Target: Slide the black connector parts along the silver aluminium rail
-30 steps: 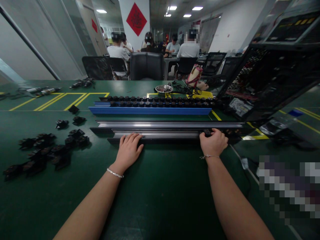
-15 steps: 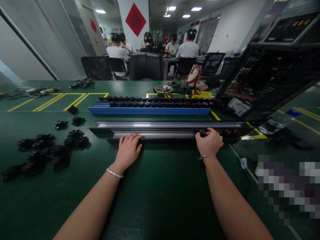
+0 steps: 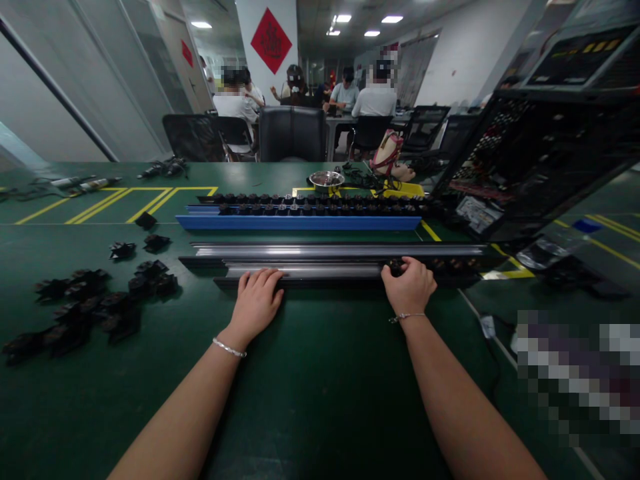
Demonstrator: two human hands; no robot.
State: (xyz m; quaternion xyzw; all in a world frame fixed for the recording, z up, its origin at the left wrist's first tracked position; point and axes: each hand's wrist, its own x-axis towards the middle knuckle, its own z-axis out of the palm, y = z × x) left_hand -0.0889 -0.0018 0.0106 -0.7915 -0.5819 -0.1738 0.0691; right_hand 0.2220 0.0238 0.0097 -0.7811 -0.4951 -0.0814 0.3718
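Observation:
A long black-and-silver rail (image 3: 330,271) lies crosswise on the table before me. My left hand (image 3: 257,300) is on its left part, fingers over the near edge and thumb against the near side. Toward the rail's right part, my right hand (image 3: 411,283) pinches a small black module (image 3: 395,268) at the channel, mostly hidden by the fingers. Several similar dark pieces sit in the rail right of that hand. Just behind lies a second silver-channelled rail (image 3: 330,250).
Farther back, a blue rail (image 3: 300,222) stands before rows of black modules. Loose black modules (image 3: 90,303) are scattered at left. A metal bowl (image 3: 327,179) and yellow tray (image 3: 405,190) sit behind. An open black computer case (image 3: 545,153) and a plastic bottle (image 3: 555,247) stand at right.
My right hand has slid a little to the left along the rail, with the small black module at its fingertips. The left hand has stayed in place.

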